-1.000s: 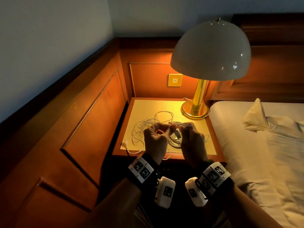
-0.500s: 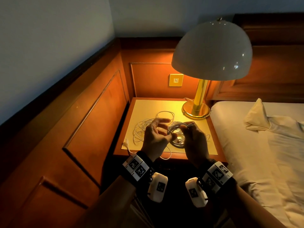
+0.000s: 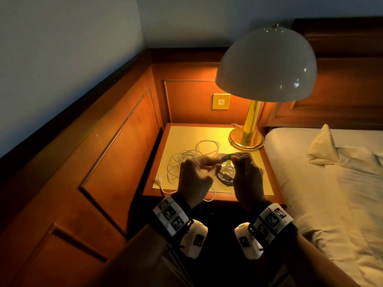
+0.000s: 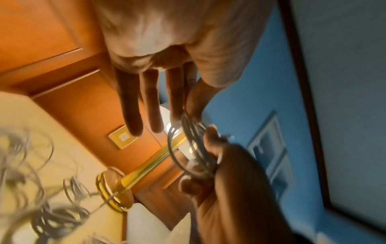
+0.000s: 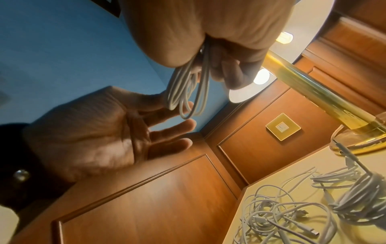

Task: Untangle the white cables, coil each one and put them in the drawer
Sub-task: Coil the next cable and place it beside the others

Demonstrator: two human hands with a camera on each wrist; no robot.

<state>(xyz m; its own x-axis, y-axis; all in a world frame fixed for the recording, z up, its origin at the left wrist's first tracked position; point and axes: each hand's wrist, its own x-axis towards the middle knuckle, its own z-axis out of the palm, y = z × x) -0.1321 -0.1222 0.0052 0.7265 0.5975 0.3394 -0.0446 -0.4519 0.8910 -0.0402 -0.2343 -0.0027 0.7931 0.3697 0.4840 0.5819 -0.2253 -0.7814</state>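
A small coil of white cable (image 3: pixel 226 157) hangs in the air between both hands, above the nightstand (image 3: pixel 186 135). My right hand (image 3: pixel 238 162) grips one side of the coil (image 5: pixel 188 85) in its curled fingers. My left hand (image 3: pixel 215 165) pinches the opposite loop (image 4: pixel 185 115) between thumb and index finger, its other fingers (image 4: pixel 133 107) held straight. Loose tangled white cables (image 3: pixel 182 160) lie on the nightstand top to the left, and a wound bundle (image 5: pixel 359 198) lies below the hands. No drawer shows in any view.
A domed lamp (image 3: pixel 267 63) with a brass base (image 3: pixel 246 139) stands at the nightstand's back right. One cable end with a plug (image 3: pixel 160 180) hangs off the front left corner. Wood panelling (image 3: pixel 116 154) closes the left side and a bed (image 3: pixel 331 193) lies on the right.
My left hand's fingers have uncurled and spread, leaving only thumb and index on the cable. The coil now shows as an open ring between the hands.
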